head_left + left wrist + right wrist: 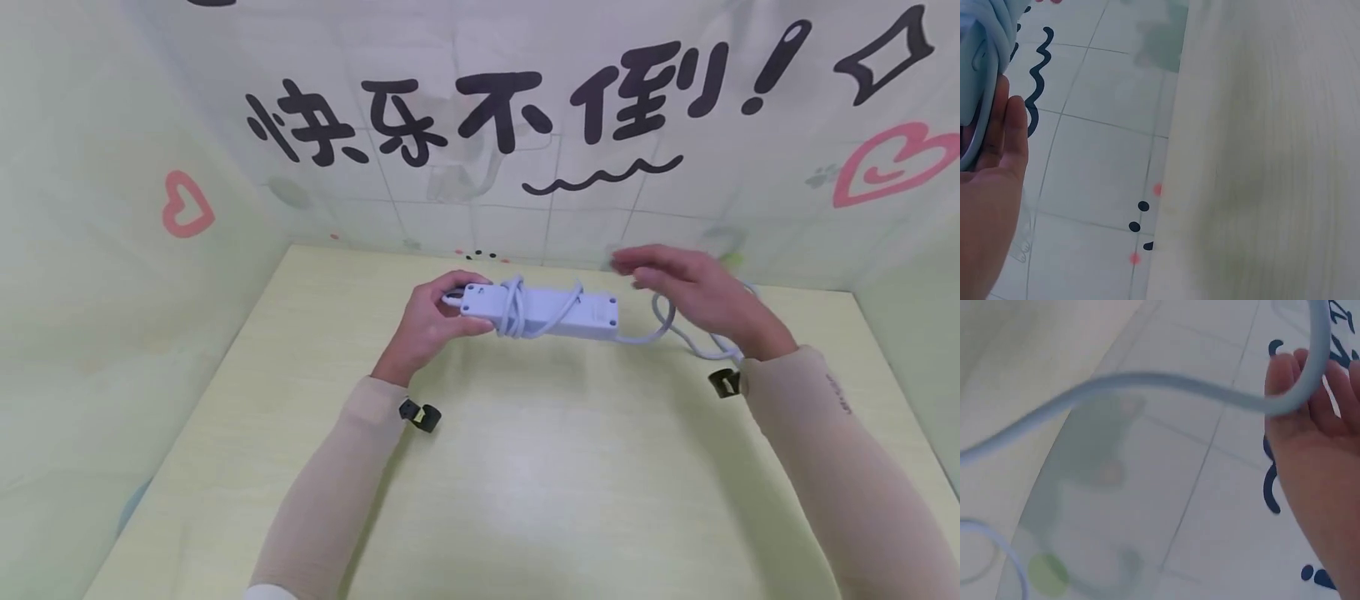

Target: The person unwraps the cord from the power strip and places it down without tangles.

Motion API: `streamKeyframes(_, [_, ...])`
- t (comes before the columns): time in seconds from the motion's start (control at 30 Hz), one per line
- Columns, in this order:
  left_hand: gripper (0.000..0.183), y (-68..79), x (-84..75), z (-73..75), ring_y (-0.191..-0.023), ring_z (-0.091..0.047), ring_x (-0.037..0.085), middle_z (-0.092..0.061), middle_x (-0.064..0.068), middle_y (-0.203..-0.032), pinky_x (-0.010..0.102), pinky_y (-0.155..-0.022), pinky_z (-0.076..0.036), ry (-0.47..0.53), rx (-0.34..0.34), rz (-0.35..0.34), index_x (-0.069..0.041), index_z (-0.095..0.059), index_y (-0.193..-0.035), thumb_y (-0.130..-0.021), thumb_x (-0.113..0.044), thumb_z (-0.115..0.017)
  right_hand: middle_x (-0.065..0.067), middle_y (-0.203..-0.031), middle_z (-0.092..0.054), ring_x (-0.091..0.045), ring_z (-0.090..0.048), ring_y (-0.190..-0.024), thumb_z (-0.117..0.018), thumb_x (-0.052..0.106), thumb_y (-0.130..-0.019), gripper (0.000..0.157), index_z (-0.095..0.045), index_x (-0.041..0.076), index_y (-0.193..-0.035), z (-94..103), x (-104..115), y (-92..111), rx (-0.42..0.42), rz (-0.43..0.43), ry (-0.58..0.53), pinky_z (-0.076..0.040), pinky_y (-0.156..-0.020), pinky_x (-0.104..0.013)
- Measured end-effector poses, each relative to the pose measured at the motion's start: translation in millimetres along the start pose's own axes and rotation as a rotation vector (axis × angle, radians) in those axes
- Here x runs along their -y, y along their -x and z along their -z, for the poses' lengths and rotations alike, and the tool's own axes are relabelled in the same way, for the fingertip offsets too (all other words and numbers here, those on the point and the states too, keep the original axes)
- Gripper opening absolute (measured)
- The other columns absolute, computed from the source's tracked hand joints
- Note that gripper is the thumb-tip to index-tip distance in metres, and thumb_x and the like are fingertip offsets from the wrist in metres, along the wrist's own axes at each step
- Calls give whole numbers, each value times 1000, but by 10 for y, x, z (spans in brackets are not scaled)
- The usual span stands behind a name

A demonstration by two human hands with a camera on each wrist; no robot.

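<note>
A white power strip (542,305) is held level above the table in the head view, its screwed side showing. Part of its white cord (512,310) is wound around the left half. My left hand (429,323) grips the left end, with the thumb on the near edge and fingers behind. From the right end a loose length of cord runs below my right hand (705,293), whose fingers are extended and together. In the right wrist view, the cord (1147,379) crosses before the thumb. The left wrist view shows wound cord (999,37) beside the fingertips.
The pale wooden table (525,475) reaches back to a printed curtain (480,183) with dark characters and pink hearts. More loose cord (701,353) hangs in loops by the right wrist. Curtain sides stand at the left and right.
</note>
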State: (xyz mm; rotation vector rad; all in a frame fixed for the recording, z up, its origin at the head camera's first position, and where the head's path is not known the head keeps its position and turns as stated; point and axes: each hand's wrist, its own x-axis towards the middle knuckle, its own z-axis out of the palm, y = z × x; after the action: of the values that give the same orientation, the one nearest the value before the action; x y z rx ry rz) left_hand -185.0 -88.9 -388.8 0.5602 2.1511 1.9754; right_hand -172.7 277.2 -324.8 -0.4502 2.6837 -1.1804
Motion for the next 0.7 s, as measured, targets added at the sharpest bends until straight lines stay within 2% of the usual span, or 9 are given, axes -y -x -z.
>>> streamKeyframes(0.1, [49, 9, -5, -21, -95, -65, 20, -65, 11, -122, 28, -84, -61, 17, 28, -10, -2, -63, -124, -79, 2, -80, 9, -150, -57, -17, -54, -138, -49, 33, -108, 41, -51, 34, -149, -113, 90, -57, 174, 43, -58, -38, -117, -51])
streamKeyframes(0.17, [49, 15, -9, -33, -93, -65, 20, -66, 10, -120, 28, -83, -61, 17, 45, -17, -2, -63, -123, -78, 2, -80, 12, -151, -55, -16, -51, -140, -50, 31, -108, 41, -50, 37, -149, -177, 103, -81, 247, 62, -57, -40, -116, -49])
streamKeyframes(0.27, [47, 23, -18, -42, -91, -66, 20, -67, 10, -118, 28, -82, -61, 11, 67, -10, -3, -64, -122, -78, 2, -80, 13, -146, -58, -17, -60, -125, -49, 32, -108, 39, -53, 40, -146, -247, 93, -102, 313, 63, -53, -48, -102, -37])
streamKeyframes(0.37, [47, 30, -21, -53, -90, -66, 22, -66, 11, -116, 29, -80, -62, 10, 100, 17, -3, -64, -121, -78, 1, -80, 11, -143, -61, -20, -61, -111, -48, 34, -108, 34, -60, 38, -139, -296, 87, -120, 354, 58, -76, -50, -91, -32])
streamKeyframes(0.47, [47, 34, -14, -63, -91, -65, 24, -65, 14, -116, 31, -79, -62, -2, 140, 40, -3, -64, -122, -78, 0, -80, 12, -138, -65, -17, -61, -117, -49, 35, -108, 28, -66, 34, -130, -306, 105, -108, 345, 60, -89, -49, -95, -32])
streamKeyframes(0.57, [47, 42, 11, -48, -92, -65, 25, -64, 14, -116, 31, -79, -62, -28, 153, 55, -4, -65, -122, -78, -1, -80, 14, -134, -67, -9, -59, -129, -50, 35, -107, 23, -69, 32, -120, -280, 156, -65, 292, 64, -64, -48, -104, -30])
streamKeyframes(0.7, [47, 59, 51, 8, -92, -65, 25, -66, 13, -116, 30, -78, -61, -73, 122, 62, -8, -66, -121, -78, -2, -82, 9, -115, -73, -11, -65, -111, -52, 31, -107, 20, -70, 24, -111, -250, 281, 4, 189, 122, 60, -51, -97, -25])
